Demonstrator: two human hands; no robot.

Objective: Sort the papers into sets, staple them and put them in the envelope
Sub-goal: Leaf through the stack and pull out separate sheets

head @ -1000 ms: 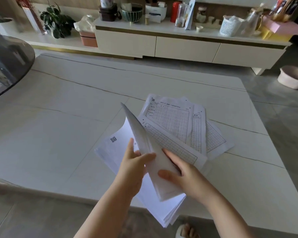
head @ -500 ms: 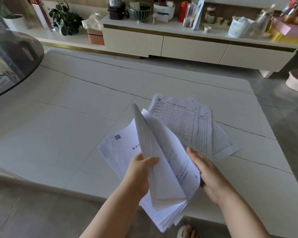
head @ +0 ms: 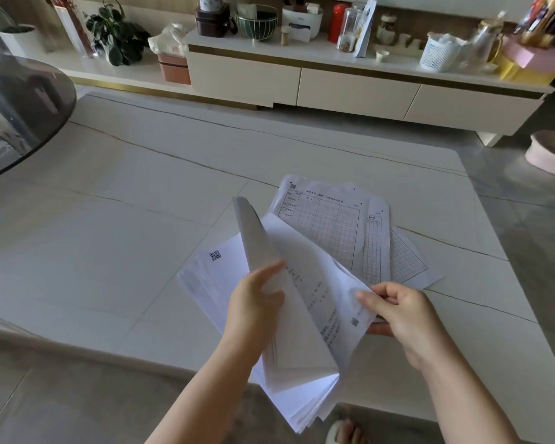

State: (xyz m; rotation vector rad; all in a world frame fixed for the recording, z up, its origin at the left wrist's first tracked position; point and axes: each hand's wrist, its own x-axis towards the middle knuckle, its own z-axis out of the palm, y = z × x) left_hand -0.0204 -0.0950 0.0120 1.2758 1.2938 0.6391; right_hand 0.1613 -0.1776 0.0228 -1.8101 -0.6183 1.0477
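Hands work through a thick stack of papers (head: 302, 379) at the near edge of a pale stone table (head: 109, 219), seen from a head camera looking down. The left hand (head: 257, 302) grips an upright bundle of sheets, thumb on its right face and the other fingers hidden behind it, so the bundle stands fanned up from the stack. The right hand (head: 401, 312) pinches the right edge of one lifted sheet (head: 327, 283) between thumb and curled fingers. That sheet shows printed lines and a small code square near the pinched corner.

The stack's long axis runs from the near edge, where it overhangs the table, away toward the far left; a lower page with a code square (head: 215, 255) shows to the left of the held bundle. The lifted sheet lies between the two hands, its free edge on the right, so the right hand is the nearer one to carry it off.

Just beyond and to the right, well within that hand's reach, a loose fan of gridded forms (head: 334, 225) lies flat on the table. The pinched sheet probably belongs in a set there or beside it.

No stapler or envelope is visible. Sorting seems to be at an early stage.
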